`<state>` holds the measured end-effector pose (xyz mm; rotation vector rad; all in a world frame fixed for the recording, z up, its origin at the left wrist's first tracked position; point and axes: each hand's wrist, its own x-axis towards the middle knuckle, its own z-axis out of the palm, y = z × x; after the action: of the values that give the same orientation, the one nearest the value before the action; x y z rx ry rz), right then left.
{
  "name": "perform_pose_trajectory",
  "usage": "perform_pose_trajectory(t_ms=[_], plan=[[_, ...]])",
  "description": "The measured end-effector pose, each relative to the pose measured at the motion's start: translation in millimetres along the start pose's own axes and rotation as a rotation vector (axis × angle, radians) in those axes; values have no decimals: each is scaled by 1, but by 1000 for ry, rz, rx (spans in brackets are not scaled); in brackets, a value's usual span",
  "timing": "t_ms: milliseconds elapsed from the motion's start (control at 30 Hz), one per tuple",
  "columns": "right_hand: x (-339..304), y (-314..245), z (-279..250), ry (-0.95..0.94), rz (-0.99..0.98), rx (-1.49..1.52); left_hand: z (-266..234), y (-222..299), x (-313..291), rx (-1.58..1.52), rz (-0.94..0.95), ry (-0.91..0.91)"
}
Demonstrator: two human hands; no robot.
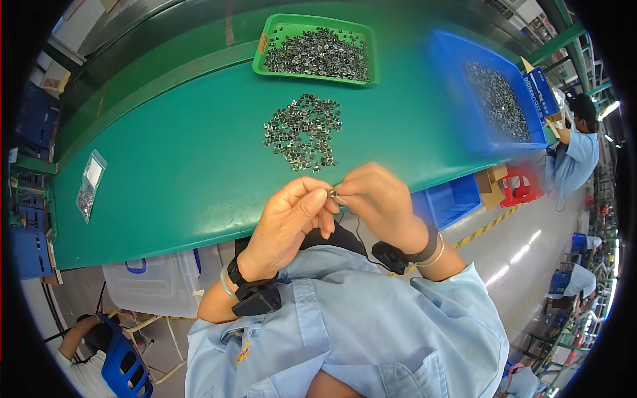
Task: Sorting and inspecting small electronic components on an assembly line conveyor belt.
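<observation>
Both hands meet over the near edge of the green table, pinching one small shiny metal part [332,194] between their fingertips. My left hand [292,215] holds it between thumb and forefinger, the other fingers curled below. My right hand [379,202] grips it from the other side, slightly smeared by motion. Most of the part is hidden by the fingers. Just beyond the hands lies a loose pile of small metal parts [302,131] on the green tabletop [192,166]. Farther back, a green tray [315,81] holds many similar pieces.
At the right, a blue bin [474,136] contains more metal pieces. A clear plastic bag [91,186] with small parts lies at the left. Below the table are a translucent box [149,285], a blue crate [451,202] and a red stool [519,187]. Other people sit nearby.
</observation>
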<state>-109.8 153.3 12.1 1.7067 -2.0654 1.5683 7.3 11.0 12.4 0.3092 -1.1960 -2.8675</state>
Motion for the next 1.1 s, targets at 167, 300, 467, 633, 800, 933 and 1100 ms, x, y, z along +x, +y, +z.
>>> perform_pose_trajectory(t_ms=[167,300,467,633,800,933,1100], plan=[[-5,-3,7,47,17,-11,0,-4,1,21,6,15],[-5,-7,6,30,17,15,-3,-6,0,15,18,8],[-8,-12,8,40,38,80,-7,-8,2,-113,7,-97],[-11,-11,6,27,63,114,-9,-11,4,-160,-13,-128],[-8,-6,0,-25,2,-11,-3,-6,2,18,-14,-36],[-9,-6,5,47,-2,47,3,-5,-1,-60,0,-36],[-9,-9,6,103,14,169,0,-11,-1,-238,-75,-90]])
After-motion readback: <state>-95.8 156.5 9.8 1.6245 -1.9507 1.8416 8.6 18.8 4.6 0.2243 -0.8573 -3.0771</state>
